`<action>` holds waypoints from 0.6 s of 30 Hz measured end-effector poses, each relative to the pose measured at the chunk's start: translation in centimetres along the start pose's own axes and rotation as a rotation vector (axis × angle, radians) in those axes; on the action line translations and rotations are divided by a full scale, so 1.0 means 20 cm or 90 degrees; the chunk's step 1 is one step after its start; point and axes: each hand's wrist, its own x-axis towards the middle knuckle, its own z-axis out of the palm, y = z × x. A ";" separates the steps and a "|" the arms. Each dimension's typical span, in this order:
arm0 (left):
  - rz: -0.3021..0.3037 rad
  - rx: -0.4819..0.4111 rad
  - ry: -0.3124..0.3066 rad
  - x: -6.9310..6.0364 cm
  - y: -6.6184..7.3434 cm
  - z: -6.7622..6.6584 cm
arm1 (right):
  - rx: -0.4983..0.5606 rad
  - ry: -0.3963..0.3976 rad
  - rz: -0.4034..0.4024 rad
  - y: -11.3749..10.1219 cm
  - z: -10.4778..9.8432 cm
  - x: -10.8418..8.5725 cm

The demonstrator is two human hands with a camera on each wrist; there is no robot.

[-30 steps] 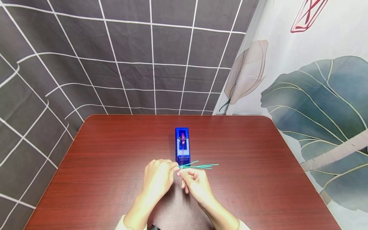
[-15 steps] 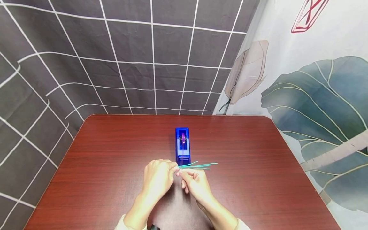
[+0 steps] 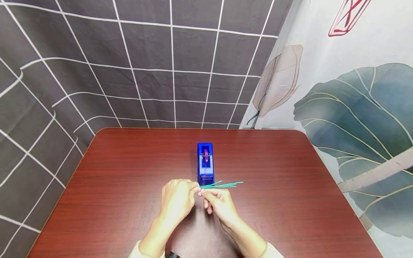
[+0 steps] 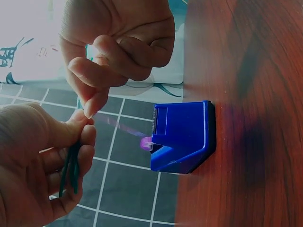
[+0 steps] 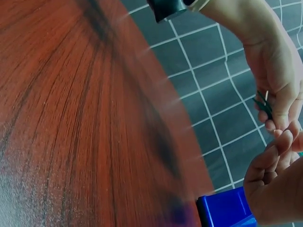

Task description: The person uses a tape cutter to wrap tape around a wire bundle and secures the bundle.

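My left hand holds a bundle of thin green strands, which lie sideways with their free ends spread to the right. In the left wrist view, the strands' other ends show below the thumb. Close against the left fingertips, my right hand pinches with thumb and index finger, apparently on a strip of clear tape at the bundle. That strip slants toward the blue tape dispenser, where a purple roll sits. What lies exactly between the pinching fingertips is hidden.
The dispenser stands just beyond the hands on a reddish-brown wooden table. Behind it hangs a dark grey curtain with white lines. A light curtain with leaf prints hangs at right. A black object shows by the left sleeve.
The green strands' free ends have tilted slightly upward and closer together. My right fingertips have shifted very slightly toward the left ones. The dispenser stands where it was.
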 end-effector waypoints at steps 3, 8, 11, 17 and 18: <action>-0.004 -0.002 -0.010 0.00 0.00 0.00 | 0.004 0.004 0.002 0.00 0.00 0.00; -0.001 -0.004 -0.010 0.00 0.00 -0.01 | -0.011 0.024 0.002 0.00 0.00 0.00; 0.002 -0.004 -0.004 0.01 0.01 -0.01 | -0.009 0.047 0.015 -0.01 0.00 0.01; -0.002 -0.004 -0.007 0.01 0.01 0.00 | 0.041 0.089 0.061 -0.02 0.00 0.01; -0.002 -0.003 -0.007 0.01 0.01 0.00 | 0.047 0.081 0.064 -0.02 -0.01 0.01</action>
